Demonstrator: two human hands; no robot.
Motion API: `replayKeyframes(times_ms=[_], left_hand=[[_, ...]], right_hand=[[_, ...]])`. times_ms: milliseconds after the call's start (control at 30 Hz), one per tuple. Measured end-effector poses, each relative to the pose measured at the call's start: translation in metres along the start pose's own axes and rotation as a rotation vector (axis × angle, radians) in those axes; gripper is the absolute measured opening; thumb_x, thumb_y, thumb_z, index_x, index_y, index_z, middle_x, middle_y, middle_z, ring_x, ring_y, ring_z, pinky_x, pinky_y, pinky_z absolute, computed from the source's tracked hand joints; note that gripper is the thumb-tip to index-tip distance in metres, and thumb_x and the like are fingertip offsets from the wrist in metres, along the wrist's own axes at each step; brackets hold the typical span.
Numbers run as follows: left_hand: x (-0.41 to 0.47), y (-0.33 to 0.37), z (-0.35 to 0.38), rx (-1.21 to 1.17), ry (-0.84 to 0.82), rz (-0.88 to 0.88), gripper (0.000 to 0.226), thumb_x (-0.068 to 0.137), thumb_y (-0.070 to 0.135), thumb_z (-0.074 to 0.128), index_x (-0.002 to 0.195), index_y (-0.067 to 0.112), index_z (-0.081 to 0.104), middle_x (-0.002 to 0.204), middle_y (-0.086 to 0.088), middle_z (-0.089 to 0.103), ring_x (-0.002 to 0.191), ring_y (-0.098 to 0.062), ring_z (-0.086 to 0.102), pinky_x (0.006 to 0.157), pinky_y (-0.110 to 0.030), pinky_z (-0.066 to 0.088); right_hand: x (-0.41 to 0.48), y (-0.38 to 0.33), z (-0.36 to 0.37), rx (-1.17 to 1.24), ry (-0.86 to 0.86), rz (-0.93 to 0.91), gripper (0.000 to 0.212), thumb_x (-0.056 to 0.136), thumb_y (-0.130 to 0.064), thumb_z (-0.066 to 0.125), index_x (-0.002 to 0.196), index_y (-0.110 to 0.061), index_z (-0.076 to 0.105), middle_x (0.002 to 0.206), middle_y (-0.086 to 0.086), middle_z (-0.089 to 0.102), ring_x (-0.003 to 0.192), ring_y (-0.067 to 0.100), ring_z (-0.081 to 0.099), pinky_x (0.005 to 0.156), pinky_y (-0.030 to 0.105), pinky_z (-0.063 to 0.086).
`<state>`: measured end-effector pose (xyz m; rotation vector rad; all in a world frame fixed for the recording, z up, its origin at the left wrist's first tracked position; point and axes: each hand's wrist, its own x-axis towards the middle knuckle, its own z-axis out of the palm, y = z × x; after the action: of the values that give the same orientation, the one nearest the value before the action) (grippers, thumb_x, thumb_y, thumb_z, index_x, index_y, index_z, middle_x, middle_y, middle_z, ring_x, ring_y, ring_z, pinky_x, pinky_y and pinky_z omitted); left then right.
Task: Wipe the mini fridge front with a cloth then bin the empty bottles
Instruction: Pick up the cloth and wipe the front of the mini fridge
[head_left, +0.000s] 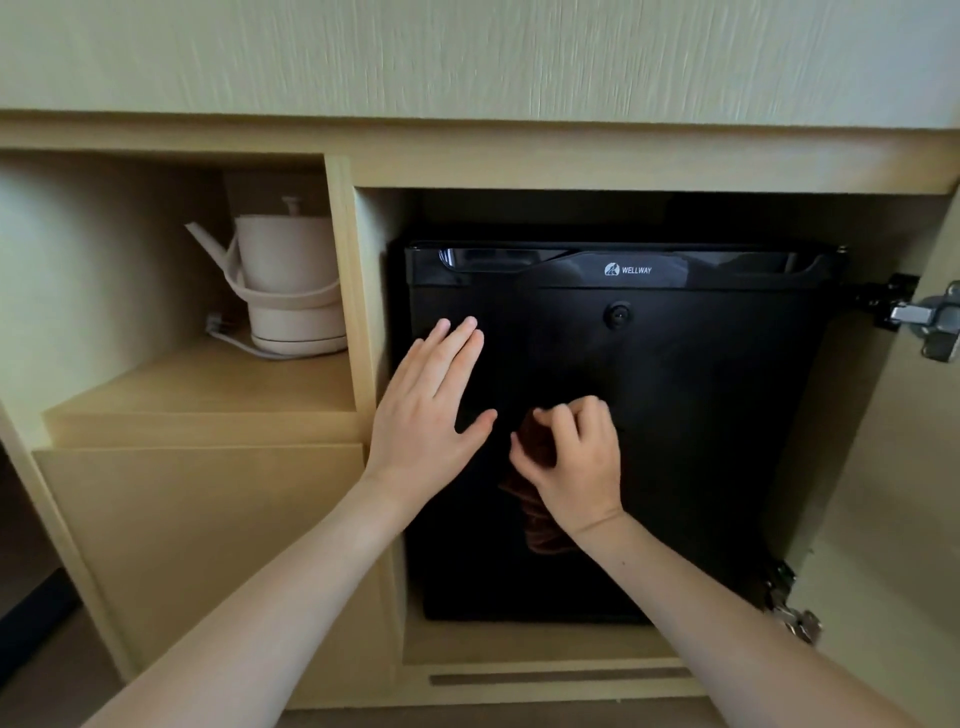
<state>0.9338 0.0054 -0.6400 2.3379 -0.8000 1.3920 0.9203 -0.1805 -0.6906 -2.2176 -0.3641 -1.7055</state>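
1. Fingers (563, 421) of the right hand (576, 467) are curled and bunched round a dark brown cloth (537, 525). They pinch its upper fold against the thumb. The rest of the cloth hangs below the knuckles and past the wrist, close against the black door.
2. Fingers (457, 348) of the left hand (431, 415) are straight and lie close side by side, and the thumb is spread out toward the right hand. They hold nothing. They lie flat over the door near its left edge, but I cannot tell whether they press on it or hover just off it.
3. The mini fridge front (701, 415) spreads above and to the right of both sets of fingers. Its round lock (617, 314) is above the right fingers, and the brand strip is higher again. The door looks closed.
4. A pale kettle (288, 280) stands on its base in the neighbouring shelf bay, left of the left fingers and well apart from them. A cabinet hinge (930, 322) shows far to the right of the right fingers.
5. Progress, as a judgement: the wiping step is in hand, with the cloth at the middle of the door. The glossy black surface shows no streaks or clean patches, so how much has been covered cannot be told. The wide area right of the fingers and the top strip likely need passes.
6. No bottles and no bin are in view, so the binning step appears not yet begun.
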Motion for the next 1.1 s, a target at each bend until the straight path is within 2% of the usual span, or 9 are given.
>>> replayKeyframes(times_ms=[100, 233, 300, 367, 467, 567, 733, 900, 1100], left_hand=[[-0.001, 0.0, 0.006, 0.029, -0.013, -0.01, 0.08, 0.087, 0.029, 0.072, 0.153, 0.014, 0.032, 0.161, 0.002, 0.029, 0.153, -0.015, 0.016, 0.126, -0.028, 0.007], [-0.001, -0.002, 0.008, 0.037, -0.005, -0.006, 0.079, 0.087, 0.028, 0.072, 0.154, 0.013, 0.032, 0.161, 0.001, 0.029, 0.153, -0.017, 0.017, 0.126, -0.029, 0.008], [-0.002, -0.001, 0.009, 0.048, -0.011, 0.0, 0.079, 0.087, 0.028, 0.072, 0.154, 0.013, 0.032, 0.161, 0.001, 0.029, 0.153, -0.018, 0.017, 0.126, -0.031, 0.01], [-0.003, -0.002, 0.009, 0.055, -0.012, 0.001, 0.079, 0.088, 0.029, 0.071, 0.154, 0.012, 0.032, 0.161, 0.001, 0.029, 0.153, -0.018, 0.017, 0.125, -0.032, 0.012], [-0.003, 0.0, 0.01, 0.035, -0.012, -0.021, 0.079, 0.087, 0.028, 0.071, 0.154, 0.012, 0.032, 0.161, 0.0, 0.029, 0.153, -0.017, 0.016, 0.125, -0.035, 0.015], [-0.003, 0.002, 0.012, 0.008, 0.009, -0.038, 0.078, 0.086, 0.025, 0.073, 0.153, 0.011, 0.034, 0.161, -0.001, 0.03, 0.153, -0.017, 0.017, 0.124, -0.038, 0.02], [-0.002, 0.0, 0.013, 0.017, 0.035, -0.021, 0.079, 0.084, 0.025, 0.075, 0.151, 0.01, 0.036, 0.159, -0.002, 0.034, 0.152, -0.02, 0.021, 0.125, -0.034, 0.014], [-0.003, 0.001, 0.014, 0.024, 0.06, -0.006, 0.08, 0.083, 0.024, 0.075, 0.151, 0.009, 0.037, 0.158, -0.001, 0.034, 0.152, -0.02, 0.021, 0.123, -0.043, 0.024], [-0.002, -0.005, 0.02, -0.013, 0.078, 0.017, 0.079, 0.084, 0.024, 0.074, 0.152, 0.01, 0.036, 0.158, 0.0, 0.034, 0.152, -0.019, 0.02, 0.123, -0.044, 0.023]], right_hand=[[0.013, 0.002, -0.005, 0.013, -0.068, -0.052, 0.027, 0.081, -0.029, 0.075, 0.087, -0.008, 0.059, 0.081, 0.006, 0.049, 0.074, 0.02, 0.047, 0.065, 0.036, 0.045], [0.064, 0.01, -0.012, 0.051, 0.2, 0.134, 0.028, 0.08, -0.033, 0.073, 0.09, -0.011, 0.06, 0.088, 0.005, 0.05, 0.083, 0.018, 0.046, 0.073, 0.026, 0.038], [0.071, 0.012, -0.013, 0.059, 0.255, 0.213, 0.03, 0.08, -0.035, 0.073, 0.092, -0.013, 0.057, 0.091, 0.003, 0.048, 0.086, 0.017, 0.045, 0.074, 0.024, 0.037], [0.05, 0.009, -0.009, 0.031, 0.204, 0.21, 0.03, 0.082, -0.035, 0.071, 0.093, -0.011, 0.057, 0.09, 0.007, 0.048, 0.084, 0.021, 0.047, 0.072, 0.027, 0.04], [-0.001, 0.008, -0.009, -0.021, 0.008, 0.052, 0.03, 0.084, -0.032, 0.07, 0.088, -0.004, 0.063, 0.083, 0.012, 0.051, 0.076, 0.027, 0.05, 0.065, 0.039, 0.048], [-0.001, 0.016, -0.016, -0.001, -0.102, -0.033, 0.027, 0.083, -0.03, 0.072, 0.086, -0.006, 0.062, 0.081, 0.007, 0.051, 0.074, 0.021, 0.049, 0.064, 0.037, 0.047], [0.042, 0.04, -0.038, 0.028, 0.108, 0.122, 0.029, 0.083, -0.033, 0.071, 0.09, -0.006, 0.061, 0.087, 0.006, 0.051, 0.083, 0.019, 0.047, 0.071, 0.029, 0.043], [0.031, 0.081, -0.062, -0.015, 0.112, 0.086, 0.031, 0.084, -0.035, 0.071, 0.093, -0.007, 0.06, 0.091, 0.005, 0.047, 0.083, 0.025, 0.052, 0.071, 0.038, 0.048], [0.013, 0.092, -0.072, -0.001, 0.167, 0.339, 0.039, 0.084, -0.038, 0.067, 0.097, -0.002, 0.061, 0.096, 0.013, 0.051, 0.086, 0.029, 0.056, 0.074, 0.039, 0.051]])
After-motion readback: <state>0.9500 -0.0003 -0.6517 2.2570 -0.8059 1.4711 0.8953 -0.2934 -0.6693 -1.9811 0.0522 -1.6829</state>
